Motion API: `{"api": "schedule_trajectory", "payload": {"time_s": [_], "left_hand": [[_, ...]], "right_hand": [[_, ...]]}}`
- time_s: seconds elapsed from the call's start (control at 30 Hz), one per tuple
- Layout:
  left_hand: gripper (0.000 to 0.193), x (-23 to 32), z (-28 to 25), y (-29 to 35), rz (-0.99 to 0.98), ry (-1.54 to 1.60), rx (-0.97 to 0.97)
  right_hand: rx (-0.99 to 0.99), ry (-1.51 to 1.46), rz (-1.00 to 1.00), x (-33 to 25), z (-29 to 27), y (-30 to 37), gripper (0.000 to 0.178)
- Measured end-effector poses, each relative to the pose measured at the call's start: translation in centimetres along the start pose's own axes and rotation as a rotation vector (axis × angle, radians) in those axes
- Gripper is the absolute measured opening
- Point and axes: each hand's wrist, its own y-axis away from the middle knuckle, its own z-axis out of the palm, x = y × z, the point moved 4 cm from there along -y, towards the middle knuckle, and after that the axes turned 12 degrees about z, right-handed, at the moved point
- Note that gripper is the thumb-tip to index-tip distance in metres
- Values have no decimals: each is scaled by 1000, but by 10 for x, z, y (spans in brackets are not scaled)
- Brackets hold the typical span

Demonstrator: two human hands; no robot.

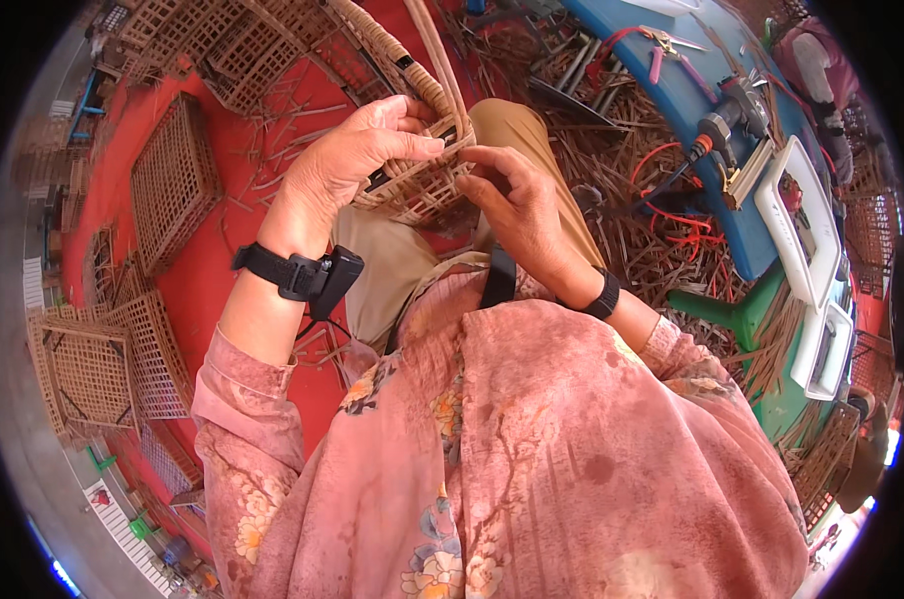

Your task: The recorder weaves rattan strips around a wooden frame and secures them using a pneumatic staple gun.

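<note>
A small woven wicker basket (427,195) rests tilted at my lap, with an open lattice side toward me. Its wrapped rim (400,62) runs away to the upper left, and a long cane handle (440,55) rises beside it. My left hand (367,150) grips the basket's near rim, thumb on the outside and fingers curled over the inside. At the right corner my right hand (512,195) is closed, its thumb and bent fingers against the weave. Whether a loose strand lies between those fingertips is hidden.
Lattice baskets and panels (178,180) lie on red flooring (257,250) at the left. To the right are cane scraps (622,200), a blue table (711,190) with pink-handled pliers (662,60) and a power tool (736,110), a white frame (801,220) and a green stool (741,319).
</note>
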Motion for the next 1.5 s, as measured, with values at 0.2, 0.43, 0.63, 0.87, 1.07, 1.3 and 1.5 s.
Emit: {"api": "schedule_trajectory", "payload": {"time_s": [0.2,0.43,0.63,0.87,1.07,1.3,1.5], "left_hand": [[42,-2,-2,1,-19,40,-5],[40,-5,-6,-2,23,-4,-34],[40,-6,-6,1,29,-17,-12],[38,-8,-7,4,57,-27,-12],[39,-9,-7,6,67,97,-20],[37,-12,-10,6,22,106,23],[31,-9,-8,7,-4,85,81]], "right_hand": [[45,315,-92,-10,7,4,28],[47,356,-142,-11,10,-1,25],[15,130,-60,-7,12,-13,19],[-447,-496,806,-1,12,-14,24],[-395,109,342,-26,-12,-6,26],[-447,497,79,-59,-42,15,23],[-568,94,353,-69,-66,18,29]]}}
